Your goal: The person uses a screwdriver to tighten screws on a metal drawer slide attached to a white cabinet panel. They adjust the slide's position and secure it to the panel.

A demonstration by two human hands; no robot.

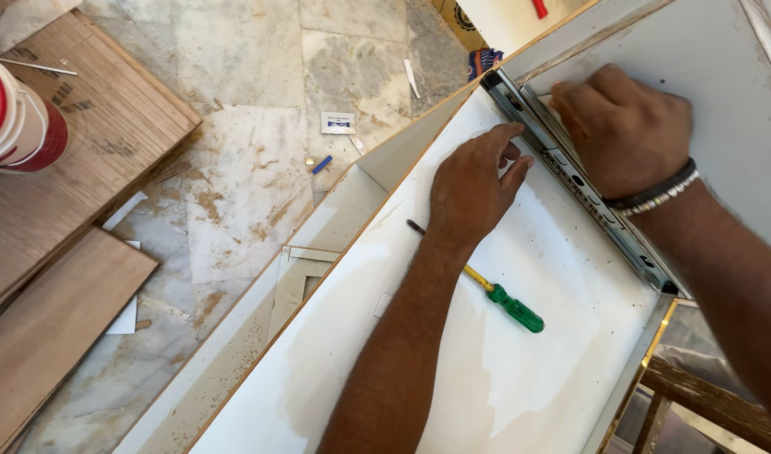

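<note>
Both hands on the drawer slide, inside the white cabinet box.

Left hand (473, 181) flat on white panel (503, 370), fingers spread, tips at metal drawer slide (587, 197). Right hand (625, 126) curled down on the slide against side panel (721, 76). Green-handled screwdriver (507, 304) lies loose on the panel, partly under left forearm.

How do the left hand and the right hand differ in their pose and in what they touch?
The left hand lies flat, fingers spread, on the white panel; the right hand is curled, knuckles up, on the metal drawer slide. The right wrist wears a bracelet; the left wrist is bare. Neither hand holds the green screwdriver.
</note>
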